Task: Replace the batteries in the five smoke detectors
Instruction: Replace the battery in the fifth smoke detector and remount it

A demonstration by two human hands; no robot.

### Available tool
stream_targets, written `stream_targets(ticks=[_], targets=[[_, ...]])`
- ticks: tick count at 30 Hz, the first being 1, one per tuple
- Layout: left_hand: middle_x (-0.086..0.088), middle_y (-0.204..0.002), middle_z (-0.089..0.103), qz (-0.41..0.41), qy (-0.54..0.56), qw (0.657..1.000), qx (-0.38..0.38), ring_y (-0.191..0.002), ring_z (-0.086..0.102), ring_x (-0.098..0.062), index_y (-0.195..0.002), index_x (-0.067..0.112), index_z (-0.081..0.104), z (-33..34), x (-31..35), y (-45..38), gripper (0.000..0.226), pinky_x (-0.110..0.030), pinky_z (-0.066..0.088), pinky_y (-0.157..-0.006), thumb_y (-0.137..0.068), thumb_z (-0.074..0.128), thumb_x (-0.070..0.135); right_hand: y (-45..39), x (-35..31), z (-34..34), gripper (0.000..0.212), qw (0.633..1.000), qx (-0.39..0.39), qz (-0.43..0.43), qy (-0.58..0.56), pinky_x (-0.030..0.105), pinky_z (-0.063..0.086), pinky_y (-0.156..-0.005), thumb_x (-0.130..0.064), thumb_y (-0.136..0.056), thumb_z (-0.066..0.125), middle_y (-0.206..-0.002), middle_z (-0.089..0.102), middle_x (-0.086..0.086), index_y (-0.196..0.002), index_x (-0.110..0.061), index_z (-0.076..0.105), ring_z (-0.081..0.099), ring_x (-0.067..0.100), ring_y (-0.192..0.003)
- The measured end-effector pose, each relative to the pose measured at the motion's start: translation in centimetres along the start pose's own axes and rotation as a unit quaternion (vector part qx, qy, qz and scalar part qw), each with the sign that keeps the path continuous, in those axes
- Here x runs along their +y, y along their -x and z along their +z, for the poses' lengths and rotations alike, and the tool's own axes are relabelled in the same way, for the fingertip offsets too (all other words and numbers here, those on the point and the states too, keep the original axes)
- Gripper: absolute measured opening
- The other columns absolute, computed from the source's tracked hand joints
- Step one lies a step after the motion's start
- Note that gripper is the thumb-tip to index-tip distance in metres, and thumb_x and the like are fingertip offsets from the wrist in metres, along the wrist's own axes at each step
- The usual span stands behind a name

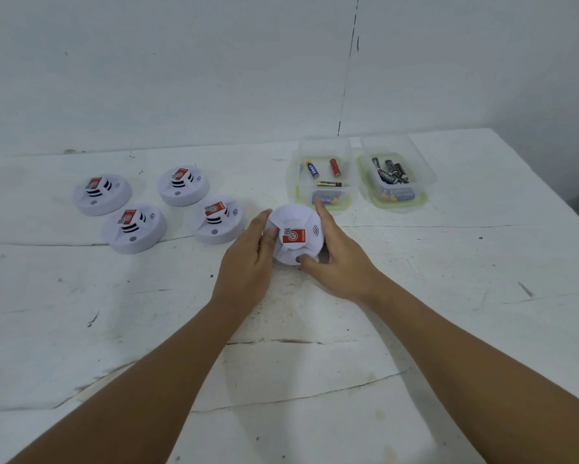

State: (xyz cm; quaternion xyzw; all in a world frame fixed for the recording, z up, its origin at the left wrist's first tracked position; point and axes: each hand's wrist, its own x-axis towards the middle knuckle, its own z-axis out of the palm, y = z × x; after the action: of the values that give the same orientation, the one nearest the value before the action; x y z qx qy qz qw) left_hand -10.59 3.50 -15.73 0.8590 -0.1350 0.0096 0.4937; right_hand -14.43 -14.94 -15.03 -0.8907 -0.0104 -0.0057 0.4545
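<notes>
A white round smoke detector (pixel 294 234) with a red label is held between both hands above the white table (pixel 314 363), its top tilted toward me. My left hand (pixel 247 262) grips its left side, thumb on the top. My right hand (pixel 338 259) grips its right side, forefinger along the far rim and thumb at the near edge. Several more detectors lie flat to the left, among them one (pixel 218 218) beside my left hand, one (pixel 183 185) behind it and one (pixel 134 228) further left.
Two clear plastic tubs stand at the back right. The left tub (pixel 321 195) holds a few loose batteries of mixed colours; the right tub (pixel 396 192) holds several black ones. A white wall rises behind the table. The table's right edge runs diagonally.
</notes>
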Motion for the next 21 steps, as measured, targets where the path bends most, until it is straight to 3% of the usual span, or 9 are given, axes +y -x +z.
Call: stream_targets(ticks=[12, 15, 21], targets=[[0.013, -0.139, 0.063, 0.001, -0.013, 1.000, 0.005, -0.126, 0.058, -0.007, -0.150, 0.034, 0.047, -0.10, 0.03, 0.15, 0.042, -0.032, 0.047, -0.107, -0.112, 0.035, 0.042, 0.05, 0.04, 0.05, 0.100, 1.000, 0.006, -0.001, 0.007, 0.028, 0.043, -0.111, -0.029, -0.093, 0.069, -0.160, 0.042, -0.017, -0.166, -0.034, 0.001, 0.046, 0.002, -0.139], [0.013, -0.141, 0.062, 0.002, -0.018, 1.000, 0.005, -0.128, 0.057, -0.007, -0.152, 0.033, 0.046, -0.03, -0.05, 0.07, 0.043, -0.031, 0.047, -0.107, -0.111, 0.035, 0.043, 0.02, -0.05, 0.08, 0.100, 1.000, 0.006, 0.000, 0.005, 0.032, 0.044, -0.113, -0.030, -0.092, 0.069, -0.160, 0.042, -0.016, -0.166, -0.034, 0.001, 0.047, 0.004, -0.139], [0.014, -0.132, 0.066, 0.005, -0.014, 1.000, 0.005, -0.119, 0.061, -0.004, -0.150, 0.034, 0.048, 0.01, 0.02, 0.09, 0.041, -0.011, 0.044, -0.092, -0.111, 0.035, 0.043, 0.10, -0.44, 0.07, 0.097, 0.999, 0.001, 0.021, -0.025, 0.039, 0.047, -0.111, -0.040, -0.086, 0.059, -0.157, 0.046, -0.016, -0.165, -0.040, 0.002, 0.054, 0.008, -0.134]])
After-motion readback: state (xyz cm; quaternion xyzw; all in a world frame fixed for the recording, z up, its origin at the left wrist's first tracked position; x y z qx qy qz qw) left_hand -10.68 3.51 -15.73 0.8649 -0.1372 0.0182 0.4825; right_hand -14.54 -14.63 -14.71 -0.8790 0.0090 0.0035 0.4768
